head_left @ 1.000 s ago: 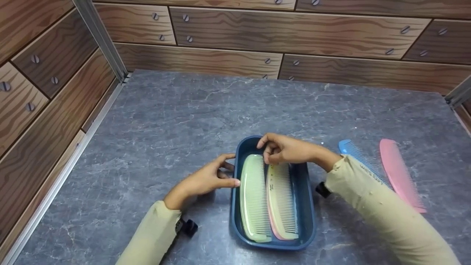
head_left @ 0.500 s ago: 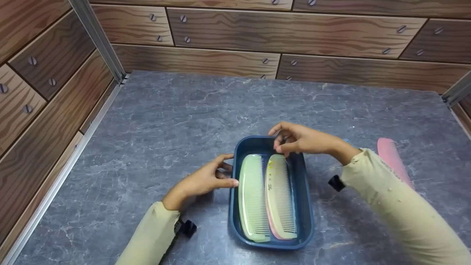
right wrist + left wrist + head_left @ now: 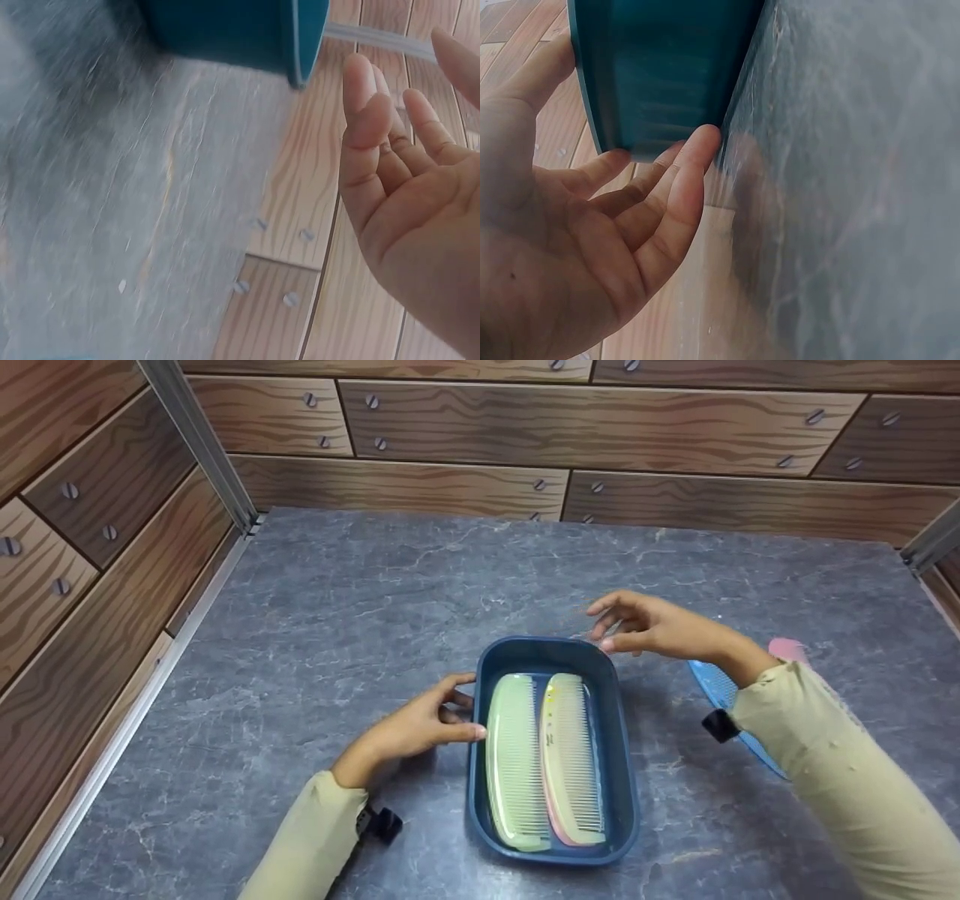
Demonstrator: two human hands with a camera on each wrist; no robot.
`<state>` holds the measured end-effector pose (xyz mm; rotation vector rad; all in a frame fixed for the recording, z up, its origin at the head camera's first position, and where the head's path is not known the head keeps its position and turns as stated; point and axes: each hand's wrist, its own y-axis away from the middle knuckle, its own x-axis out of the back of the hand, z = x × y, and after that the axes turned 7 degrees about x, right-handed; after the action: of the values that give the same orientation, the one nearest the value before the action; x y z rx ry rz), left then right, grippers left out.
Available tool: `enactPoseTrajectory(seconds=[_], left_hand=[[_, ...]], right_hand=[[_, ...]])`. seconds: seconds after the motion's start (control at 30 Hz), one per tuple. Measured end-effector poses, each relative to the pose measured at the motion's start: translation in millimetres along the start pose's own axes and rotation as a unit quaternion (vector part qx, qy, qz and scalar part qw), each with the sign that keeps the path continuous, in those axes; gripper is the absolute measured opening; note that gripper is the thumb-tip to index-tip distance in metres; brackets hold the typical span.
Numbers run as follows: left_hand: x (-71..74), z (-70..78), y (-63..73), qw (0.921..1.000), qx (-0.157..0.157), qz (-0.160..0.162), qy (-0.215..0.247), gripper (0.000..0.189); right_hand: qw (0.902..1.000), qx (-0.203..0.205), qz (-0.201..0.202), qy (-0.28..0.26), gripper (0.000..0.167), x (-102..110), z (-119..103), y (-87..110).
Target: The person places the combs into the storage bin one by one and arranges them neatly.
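A deep blue plastic tray [image 3: 628, 780] stands on the table in the head view. Inside it lie a pale green comb [image 3: 516, 765] and, to its right, a cream comb [image 3: 559, 750] with a pink edge showing beneath. My left hand [image 3: 409, 727] touches the tray's left side, thumb tip at the rim and the other fingers along the outer wall; the left wrist view shows these fingers loosely bent against the tray [image 3: 660, 75]. My right hand [image 3: 660, 626] hovers off the tray's far right corner with relaxed, spread fingers and holds nothing; the right wrist view shows its bare palm [image 3: 420, 195].
A blue comb [image 3: 712, 682] and a pink comb [image 3: 786, 649] lie on the grey marbled table [image 3: 360, 607] to the right, partly hidden by the right arm. Wood-patterned walls [image 3: 450, 420] close off the back and left.
My right hand has left the cream comb's far end and moved up and right, out of the tray. The combs inside lie still, and my left hand stays at the tray's side.
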<state>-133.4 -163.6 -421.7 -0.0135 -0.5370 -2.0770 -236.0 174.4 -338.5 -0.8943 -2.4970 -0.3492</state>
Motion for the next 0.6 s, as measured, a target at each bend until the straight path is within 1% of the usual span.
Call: enactPoseTrajectory(seconds=[0.13,0.33,0.5,0.6], left_hand=[[-0.1,0.4,-0.2,1.0000,0.002,0.002,-0.002,0.083],[0.1,1.2,-0.6,1.0000,-0.005,0.002,-0.002,0.083],[1.0,1.1,-0.2,1.0000,-0.004,-0.005,-0.005,0.083],[0.7,0.6,-0.1,1.0000,-0.003,-0.003,-0.005,0.084]], right_hand=[[0.9995,0.011,0.029,0.012,0.044,9.6,6.4,10.7],[0.9974,-0.006,0.069,0.019,0.046,27.5,18.0,28.8],[0.9944,-0.006,0.099,0.035,0.044,43.1,31.5,44.9],[0.9925,-0.018,0.112,0.043,0.043,51.2,39.6,54.7]])
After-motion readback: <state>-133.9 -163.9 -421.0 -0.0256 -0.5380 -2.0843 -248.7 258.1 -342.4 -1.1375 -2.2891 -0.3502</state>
